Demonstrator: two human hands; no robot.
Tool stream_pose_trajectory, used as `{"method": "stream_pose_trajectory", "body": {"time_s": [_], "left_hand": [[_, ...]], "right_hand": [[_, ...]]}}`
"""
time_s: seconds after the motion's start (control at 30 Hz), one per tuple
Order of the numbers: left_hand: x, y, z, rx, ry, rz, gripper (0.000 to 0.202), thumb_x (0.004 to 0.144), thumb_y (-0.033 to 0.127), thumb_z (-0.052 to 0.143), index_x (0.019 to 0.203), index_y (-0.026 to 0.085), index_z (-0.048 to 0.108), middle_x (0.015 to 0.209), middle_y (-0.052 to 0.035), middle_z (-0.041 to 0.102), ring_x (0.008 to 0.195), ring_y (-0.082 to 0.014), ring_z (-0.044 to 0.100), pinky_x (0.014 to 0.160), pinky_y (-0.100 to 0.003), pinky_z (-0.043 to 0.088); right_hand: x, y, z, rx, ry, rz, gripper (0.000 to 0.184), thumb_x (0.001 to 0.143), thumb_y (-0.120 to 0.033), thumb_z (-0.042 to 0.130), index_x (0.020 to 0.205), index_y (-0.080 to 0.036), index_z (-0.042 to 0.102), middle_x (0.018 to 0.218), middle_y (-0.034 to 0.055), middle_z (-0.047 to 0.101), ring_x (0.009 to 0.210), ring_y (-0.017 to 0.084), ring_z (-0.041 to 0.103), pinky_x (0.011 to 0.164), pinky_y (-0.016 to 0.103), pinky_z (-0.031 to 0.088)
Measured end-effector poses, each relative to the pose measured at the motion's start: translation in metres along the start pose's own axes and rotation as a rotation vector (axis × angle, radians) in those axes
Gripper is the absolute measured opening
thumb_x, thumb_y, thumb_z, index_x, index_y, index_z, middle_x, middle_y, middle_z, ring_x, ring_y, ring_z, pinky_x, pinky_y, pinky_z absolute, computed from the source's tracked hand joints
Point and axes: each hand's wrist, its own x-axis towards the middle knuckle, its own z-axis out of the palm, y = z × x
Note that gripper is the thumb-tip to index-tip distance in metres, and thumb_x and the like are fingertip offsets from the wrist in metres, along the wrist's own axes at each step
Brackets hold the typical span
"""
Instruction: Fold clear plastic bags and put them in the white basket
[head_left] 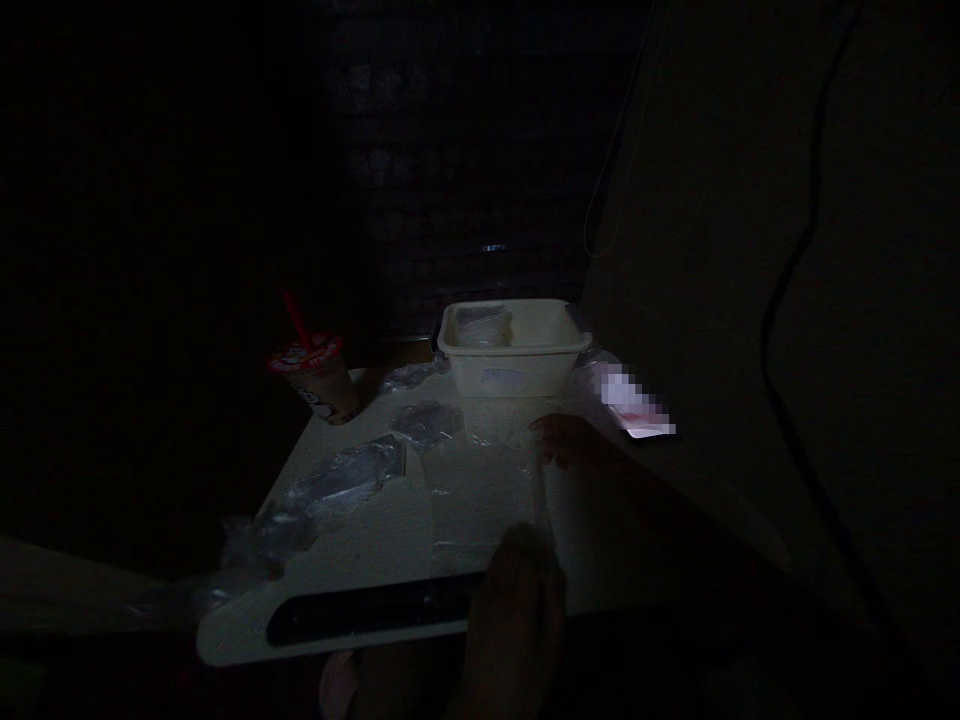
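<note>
A clear plastic bag [484, 500] seems to lie flat on the white counter [360, 560], in front of the tub [544, 375]. The right hand [561, 440] is by its far right corner, the left hand [517, 605] by its near right edge; it's too dark to tell if either grip pinches it. It looks light, soft and slippery, so edges seem best to hold. The cup [322, 390] and tub label [502, 378] show no words I can read.

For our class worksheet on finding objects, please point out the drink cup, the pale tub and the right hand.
Drink cup [324, 392]: head view, on its side.
Pale tub [537, 370]: head view, on its front wall.
Right hand [566, 440]: head view, on the middle of the hand.
</note>
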Motion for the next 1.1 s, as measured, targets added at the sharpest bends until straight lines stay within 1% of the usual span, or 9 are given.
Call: {"method": "stream_pose_trajectory", "body": {"time_s": [0.07,0.2,0.3,0.47,0.67,0.87,0.93,1.0,1.1], "left_hand": [[0.000,0.000,-0.001,-0.033,-0.026,-0.013,0.019,0.078,0.013,0.033,0.085,0.016,0.050,0.082,-0.0067,0.057,0.075,-0.0148,0.056,0.064,-0.027,0.050],[0.001,0.000,-0.001,-0.083,-0.064,-0.014,0.019,0.079,0.013,0.033,0.088,0.016,0.050,0.084,-0.0068,0.056,0.078,-0.0149,0.055,0.069,-0.029,0.049],[0.000,0.000,-0.001,-0.100,-0.063,-0.006,0.021,0.079,0.012,0.033,0.091,0.015,0.051,0.085,-0.0070,0.056,0.079,-0.0150,0.055,0.071,-0.030,0.049],[-0.001,-0.001,0.000,-0.071,-0.059,0.015,0.024,0.078,0.011,0.033,0.093,0.013,0.052,0.091,-0.0095,0.056,0.085,-0.0167,0.053,0.076,-0.033,0.047],[-0.001,0.000,-0.001,-0.003,0.083,0.048,0.015,0.073,0.012,0.042,0.071,0.016,0.056,0.080,-0.0057,0.057,0.082,-0.0186,0.051,0.072,-0.037,0.045],[-0.001,0.001,-0.012,0.042,0.097,0.033,0.014,0.072,0.018,0.045,0.060,0.017,0.052,0.076,-0.0046,0.056,0.079,-0.0185,0.050,0.070,-0.037,0.043],[0.002,-0.002,-0.015,0.059,0.098,0.051,0.013,0.074,0.019,0.042,0.068,0.017,0.053,0.078,-0.0056,0.057,0.079,-0.0185,0.050,0.070,-0.038,0.043],[0.005,-0.003,-0.016,0.092,0.060,0.105,0.019,0.077,0.017,0.039,0.089,0.015,0.053,0.091,-0.0077,0.058,0.090,-0.0196,0.050,0.075,-0.038,0.043],[0.012,-0.003,-0.013,0.176,-0.075,0.217,0.038,0.078,0.016,0.037,0.116,0.014,0.038,0.118,-0.0096,0.046,0.110,-0.0203,0.038,0.086,-0.040,0.039]], "right_hand": [[0.000,0.010,-0.003,-0.082,-0.031,-0.031,0.023,0.054,-0.020,0.053,0.076,-0.014,0.054,0.046,-0.0038,0.053,0.035,0.006,0.045,0.031,0.016,0.028],[0.003,0.021,-0.002,-0.129,-0.198,-0.099,0.026,0.054,-0.025,0.053,0.076,-0.012,0.056,0.061,0.0007,0.061,0.036,0.005,0.045,0.034,0.016,0.030],[0.008,0.024,0.001,-0.142,-0.251,-0.089,0.029,0.055,-0.026,0.053,0.081,-0.012,0.056,0.055,-0.0015,0.058,0.035,0.005,0.045,0.034,0.017,0.031],[0.013,0.026,0.004,-0.162,-0.242,-0.102,0.030,0.054,-0.019,0.054,0.083,-0.012,0.056,0.050,-0.0045,0.053,0.036,0.005,0.046,0.036,0.016,0.033],[0.009,0.022,0.006,-0.399,-0.185,-0.171,0.031,0.056,-0.012,0.048,0.085,-0.009,0.058,0.053,-0.0007,0.057,0.043,0.009,0.050,0.042,0.019,0.037],[0.006,0.022,0.007,-0.569,-0.125,-0.252,0.032,0.057,-0.009,0.046,0.087,-0.011,0.059,0.059,0.0008,0.059,0.052,0.010,0.053,0.049,0.019,0.039],[0.006,0.024,0.008,-0.605,-0.101,-0.262,0.031,0.058,-0.009,0.047,0.086,-0.011,0.060,0.060,0.0014,0.060,0.053,0.010,0.053,0.049,0.020,0.040],[0.005,0.025,0.010,-0.633,-0.071,-0.274,0.031,0.058,-0.009,0.047,0.085,-0.012,0.061,0.061,0.0019,0.060,0.054,0.011,0.053,0.050,0.020,0.040],[0.004,0.028,0.012,-0.656,-0.015,-0.305,0.030,0.059,-0.010,0.046,0.085,-0.013,0.061,0.065,0.0025,0.061,0.056,0.011,0.053,0.052,0.020,0.040]]}}
